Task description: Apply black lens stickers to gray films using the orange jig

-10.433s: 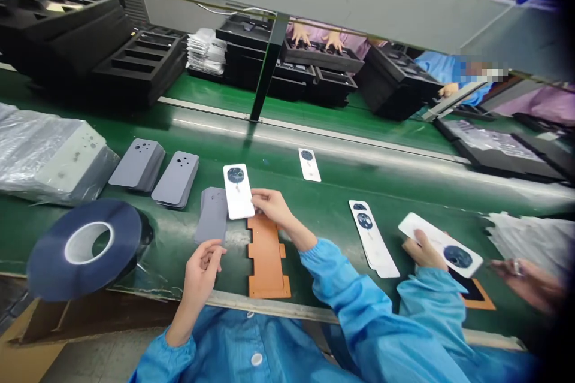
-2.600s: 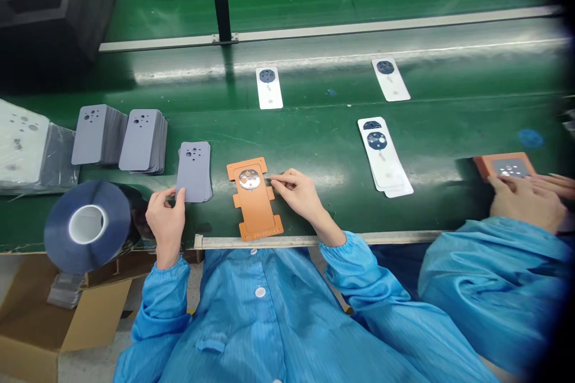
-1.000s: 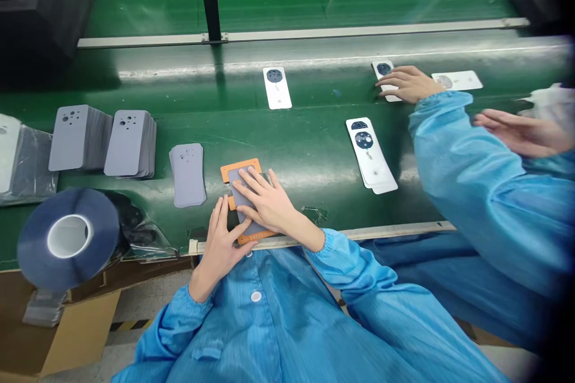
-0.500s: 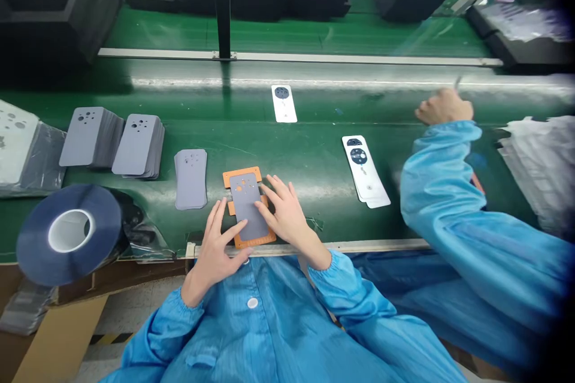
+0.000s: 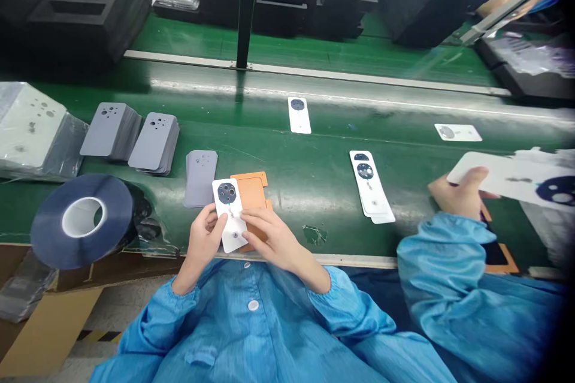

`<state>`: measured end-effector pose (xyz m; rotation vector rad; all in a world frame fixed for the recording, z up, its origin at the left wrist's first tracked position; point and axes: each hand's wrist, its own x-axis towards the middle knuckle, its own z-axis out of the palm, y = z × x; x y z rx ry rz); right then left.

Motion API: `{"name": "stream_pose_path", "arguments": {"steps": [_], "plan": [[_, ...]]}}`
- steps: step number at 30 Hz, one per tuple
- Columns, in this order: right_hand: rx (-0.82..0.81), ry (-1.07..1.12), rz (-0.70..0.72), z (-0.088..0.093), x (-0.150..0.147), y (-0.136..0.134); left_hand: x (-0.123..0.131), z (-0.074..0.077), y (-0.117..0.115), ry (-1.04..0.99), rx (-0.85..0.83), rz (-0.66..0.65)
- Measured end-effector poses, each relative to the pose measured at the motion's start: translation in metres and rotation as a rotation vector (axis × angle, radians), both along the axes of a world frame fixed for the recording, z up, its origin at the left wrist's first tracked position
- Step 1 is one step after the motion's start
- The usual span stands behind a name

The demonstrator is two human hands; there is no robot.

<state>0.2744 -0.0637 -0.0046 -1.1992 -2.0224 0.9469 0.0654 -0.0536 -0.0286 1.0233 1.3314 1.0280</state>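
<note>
A white card with a dark round patch (image 5: 229, 213) is held up between both my hands just above the belt's near edge. My left hand (image 5: 203, 240) pinches its left side and my right hand (image 5: 269, 237) grips its lower right edge. Behind the card lies an orange jig (image 5: 252, 189), its recess bare. Left of the jig sits a small stack of grey sheets (image 5: 200, 178).
Two taller stacks of grey sheets (image 5: 153, 142) and a wrapped pack (image 5: 31, 128) lie at the left, a big blue tape roll (image 5: 83, 220) hangs over the near edge. White cards (image 5: 299, 114) (image 5: 371, 187) lie on the green belt (image 5: 314, 149). A co-worker's hand (image 5: 460, 194) holds a card at right.
My hands were pressing a grey sheet into the orange jig; now they have lifted a white card with a dark patch off it. The co-worker's hand came back near with a card.
</note>
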Motion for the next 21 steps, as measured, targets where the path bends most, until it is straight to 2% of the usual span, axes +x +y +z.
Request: {"name": "stream_pose_path", "arguments": {"steps": [4, 7, 10, 13, 15, 17, 21], "plan": [[-0.12, 0.017, -0.116, -0.009, 0.001, 0.004, -0.004, -0.004, 0.0, -0.06, -0.053, 0.053], [-0.277, 0.096, -0.157, -0.015, 0.0, 0.01, -0.007, -0.004, 0.001, -0.117, -0.06, 0.076], [-0.439, 0.219, -0.107, -0.019, -0.006, 0.018, -0.01, -0.005, 0.002, -0.16, -0.06, 0.085], [-0.501, 0.31, -0.048, -0.02, -0.015, 0.034, -0.015, -0.009, 0.005, -0.184, -0.041, 0.119], [-0.494, 0.344, -0.039, -0.019, -0.022, 0.053, -0.02, -0.013, 0.008, -0.184, -0.003, 0.173], [-0.478, 0.375, -0.067, -0.016, -0.029, 0.083, -0.027, -0.013, 0.01, -0.176, 0.032, 0.209], [-0.493, 0.356, -0.273, -0.011, -0.044, 0.174, -0.039, -0.01, 0.007, -0.12, 0.048, 0.21]]}}
